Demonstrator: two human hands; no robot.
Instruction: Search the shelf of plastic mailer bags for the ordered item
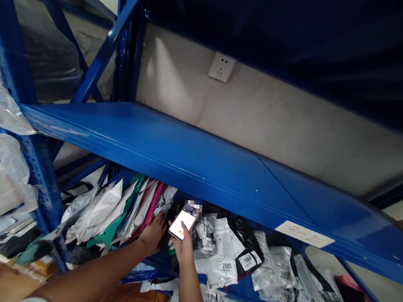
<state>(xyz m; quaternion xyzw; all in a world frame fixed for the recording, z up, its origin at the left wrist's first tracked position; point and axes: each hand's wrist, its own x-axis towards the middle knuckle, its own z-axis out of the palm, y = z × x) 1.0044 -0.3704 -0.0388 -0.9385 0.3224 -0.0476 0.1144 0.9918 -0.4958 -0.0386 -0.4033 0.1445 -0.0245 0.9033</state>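
Two bare hands are at work under the blue steel shelf [194, 155], at the lower tier of the rack. The right hand [183, 244] is clasped round a smartphone [183, 222], held upright with its lit white screen facing the camera, just in front of the lower tier's front edge. The left hand [152, 233] is spread, fingers extended, pressed against a row of bagged garments [118, 209] standing on edge: white, green and pink packets leaning together to its left. It grips nothing that can be made out.

Right of the phone, flat clear polybags with numbered labels [227, 265] lie overlapping along the lower tier; "2005" and "1004" are legible. A handwritten paper tag [304, 234] is stuck to the front lip of the blue shelf. A white wall socket [222, 67] sits on the wall behind. More plastic bags [4, 105] hang on the neighbouring rack at left.
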